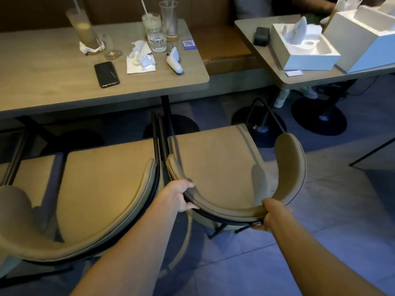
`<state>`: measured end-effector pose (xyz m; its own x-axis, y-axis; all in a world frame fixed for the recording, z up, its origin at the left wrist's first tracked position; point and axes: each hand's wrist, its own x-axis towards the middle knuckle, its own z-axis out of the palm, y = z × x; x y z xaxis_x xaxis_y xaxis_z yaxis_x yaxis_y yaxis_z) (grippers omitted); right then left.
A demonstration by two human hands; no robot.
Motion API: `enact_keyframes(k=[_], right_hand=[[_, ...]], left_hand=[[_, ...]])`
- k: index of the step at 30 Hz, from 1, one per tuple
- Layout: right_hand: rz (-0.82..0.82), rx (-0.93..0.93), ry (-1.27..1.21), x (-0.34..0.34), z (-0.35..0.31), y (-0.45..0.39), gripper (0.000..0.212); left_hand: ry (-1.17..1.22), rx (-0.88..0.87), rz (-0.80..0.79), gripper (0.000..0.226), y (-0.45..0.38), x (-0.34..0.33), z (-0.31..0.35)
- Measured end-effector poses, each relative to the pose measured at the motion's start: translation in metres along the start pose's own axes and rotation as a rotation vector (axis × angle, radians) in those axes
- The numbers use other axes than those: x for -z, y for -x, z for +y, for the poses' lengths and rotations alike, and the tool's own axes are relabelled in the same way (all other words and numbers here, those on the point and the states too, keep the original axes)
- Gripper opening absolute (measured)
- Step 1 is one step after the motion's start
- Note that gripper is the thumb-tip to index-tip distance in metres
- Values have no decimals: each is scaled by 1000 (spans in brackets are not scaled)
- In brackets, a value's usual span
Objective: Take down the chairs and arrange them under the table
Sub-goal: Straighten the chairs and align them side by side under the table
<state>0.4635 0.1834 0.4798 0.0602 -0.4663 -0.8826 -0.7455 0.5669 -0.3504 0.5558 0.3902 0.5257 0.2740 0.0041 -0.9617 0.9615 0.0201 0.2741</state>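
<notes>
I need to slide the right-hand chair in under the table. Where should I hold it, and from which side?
Hold the curved backrest from behind, one hand on each side of the curve, as the left hand and right hand do now. The chair faces the table, so its back is the nearest part, and a wide two-point grip should steer it past the neighbouring chair.

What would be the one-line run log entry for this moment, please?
phase: pushing chair in | left hand: gripping backrest | right hand: gripping backrest | chair: on floor, beside neighbour chair, facing table
</notes>
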Motion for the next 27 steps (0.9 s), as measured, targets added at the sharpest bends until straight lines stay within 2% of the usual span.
enact_keyframes(k=[4,11,16,19,27], right_hand=[[16,-25,-70,8,-21,4,45],[-36,-43,115,16,-26,1,44],[12,-53,57,13,-28,-26,40],[14,-35,40,1,-30,-3,40],[-50,-7,52,-12,-30,1,44]], left_hand=[[-10,-21,43,57,12,-7,4],[-38,-36,59,59,5,-6,6],[-21,-51,42,59,0,-3,13],[-31,-74,56,61,-5,4,22],[-36,-89,63,59,-22,11,28]])
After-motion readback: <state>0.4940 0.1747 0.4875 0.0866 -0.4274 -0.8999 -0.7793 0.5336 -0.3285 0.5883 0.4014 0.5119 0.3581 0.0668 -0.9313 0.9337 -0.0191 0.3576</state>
